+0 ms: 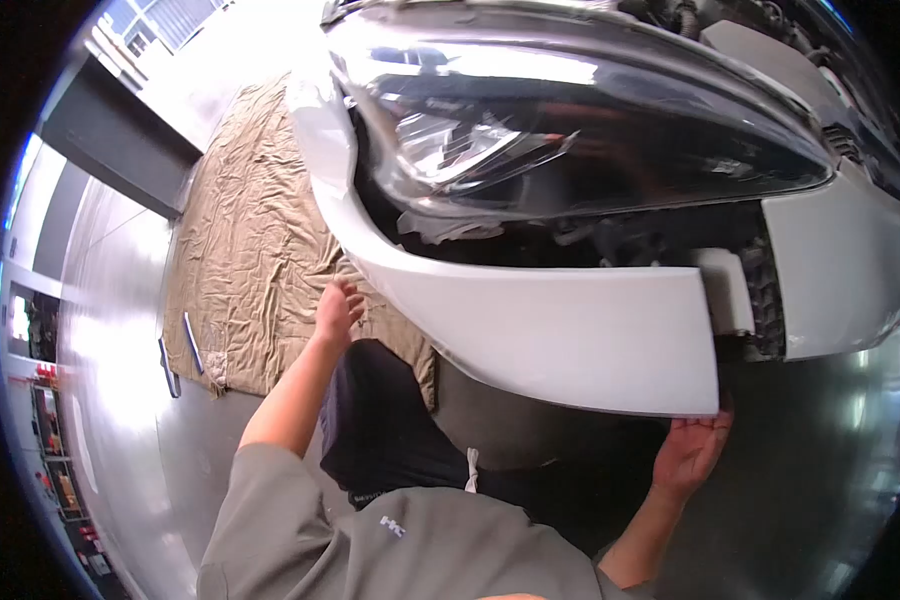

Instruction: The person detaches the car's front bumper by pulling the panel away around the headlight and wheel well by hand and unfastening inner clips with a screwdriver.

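A white bumper panel (570,340) curves below the headlight (590,130) of a car. It stands away from the body, with a dark gap above it and its cut-off end at the right. My right hand (692,455) is at that end, palm up, fingers hooked under the lower corner and partly hidden behind it. To the left, my left hand (338,312) hangs beside the curved part of the panel, apart from it. Its fingers are loosely bent and slightly spread, with nothing visible in them.
A wrinkled brown blanket (250,230) covers the floor at left, with two thin blue-edged strips (192,343) near its edge. A dark pillar (120,135) rises behind it. Further left are shelves (55,440) with red items. Another white body panel (845,270) is at right.
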`<state>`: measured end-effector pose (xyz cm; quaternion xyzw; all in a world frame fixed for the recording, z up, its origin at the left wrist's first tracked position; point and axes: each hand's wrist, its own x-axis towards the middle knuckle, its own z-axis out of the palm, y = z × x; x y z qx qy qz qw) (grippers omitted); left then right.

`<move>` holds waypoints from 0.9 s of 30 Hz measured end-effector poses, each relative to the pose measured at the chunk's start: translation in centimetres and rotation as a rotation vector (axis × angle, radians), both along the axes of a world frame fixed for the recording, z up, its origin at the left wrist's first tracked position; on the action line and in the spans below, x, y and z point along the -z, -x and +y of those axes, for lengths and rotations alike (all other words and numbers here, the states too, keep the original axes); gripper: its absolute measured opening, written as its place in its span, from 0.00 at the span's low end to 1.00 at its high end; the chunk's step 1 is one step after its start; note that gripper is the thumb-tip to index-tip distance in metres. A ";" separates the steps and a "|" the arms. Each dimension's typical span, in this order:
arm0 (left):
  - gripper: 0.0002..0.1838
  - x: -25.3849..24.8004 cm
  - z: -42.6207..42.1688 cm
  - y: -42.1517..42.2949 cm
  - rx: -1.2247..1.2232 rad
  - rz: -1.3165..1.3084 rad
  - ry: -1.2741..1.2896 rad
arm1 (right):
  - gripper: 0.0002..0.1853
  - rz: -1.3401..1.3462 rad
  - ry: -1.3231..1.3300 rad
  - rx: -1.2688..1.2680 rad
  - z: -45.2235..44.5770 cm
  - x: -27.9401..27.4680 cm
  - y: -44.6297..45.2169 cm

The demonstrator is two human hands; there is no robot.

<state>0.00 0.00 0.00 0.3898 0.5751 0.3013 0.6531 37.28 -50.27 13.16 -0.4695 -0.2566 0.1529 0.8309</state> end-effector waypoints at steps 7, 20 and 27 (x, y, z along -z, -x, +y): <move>0.36 0.0 0.4 1.2 -0.345 -0.081 0.055 | 0.31 0.397 -0.055 -0.103 0.5 0.6 10.3; 0.33 -9.2 0.4 -3.5 -0.037 -0.310 -0.768 | 0.31 0.185 0.008 0.090 4.0 -4.3 12.8; 0.35 -8.6 -0.4 -5.1 -0.105 -0.062 -0.844 | 0.39 0.057 0.069 0.128 3.8 -4.6 11.5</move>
